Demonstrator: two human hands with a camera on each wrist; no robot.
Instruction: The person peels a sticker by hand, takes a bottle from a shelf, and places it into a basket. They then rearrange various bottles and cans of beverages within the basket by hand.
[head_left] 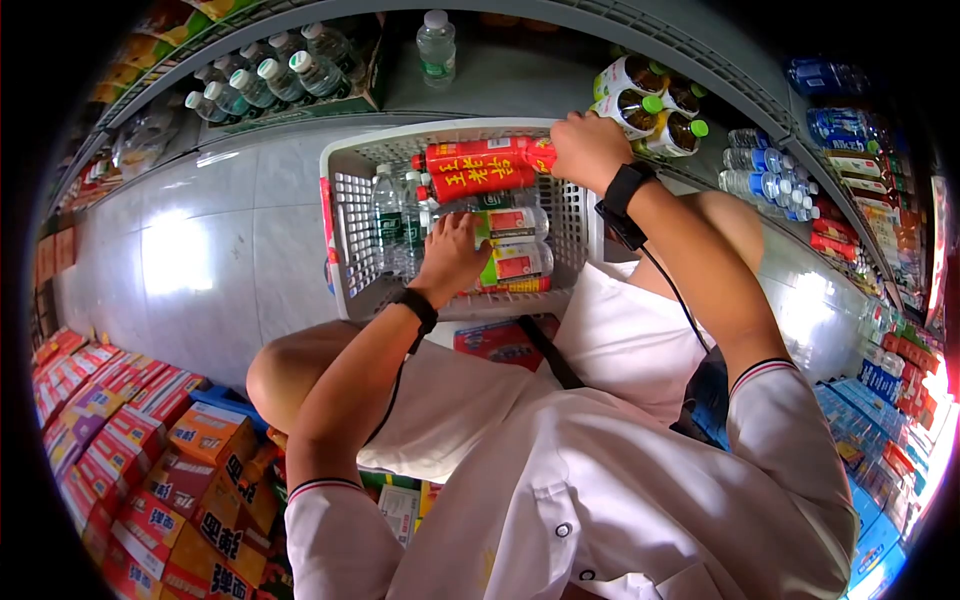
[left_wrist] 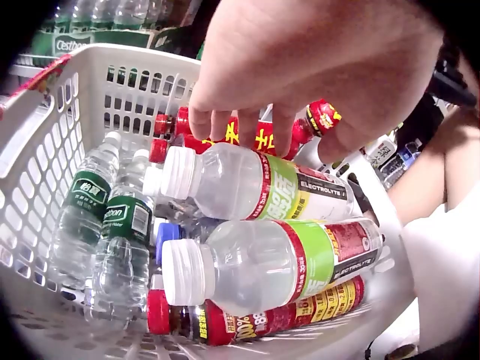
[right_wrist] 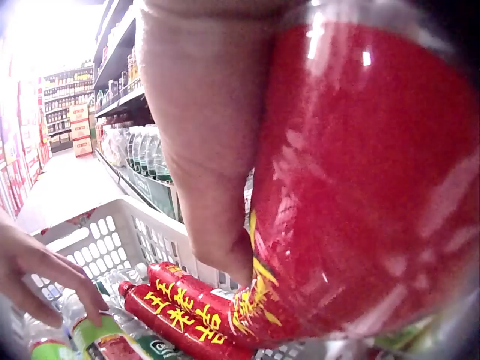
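Note:
My right hand (head_left: 592, 150) grips a red bottle (right_wrist: 367, 180), its fingers (right_wrist: 210, 150) along one side. Two red bottles with yellow characters (head_left: 480, 168) lie side by side at the far side of the white basket (left_wrist: 127, 56). Over the basket's middle, my left hand (head_left: 452, 255) has its fingers extended at the bottles; whether they touch is unclear. Below it in the left wrist view lie two clear bottles with green labels (left_wrist: 262, 184) and a red-capped bottle (left_wrist: 300, 311). Water bottles (left_wrist: 124, 232) fill the basket's left side.
The basket stands on grey floor tiles (head_left: 215, 225) before the crossed legs. Water bottles in a carton (head_left: 275, 80), one single bottle (head_left: 436, 50) and a pack of dark drinks (head_left: 645, 105) stand on the shelf beyond. Stacked boxes (head_left: 190, 480) are at the lower left.

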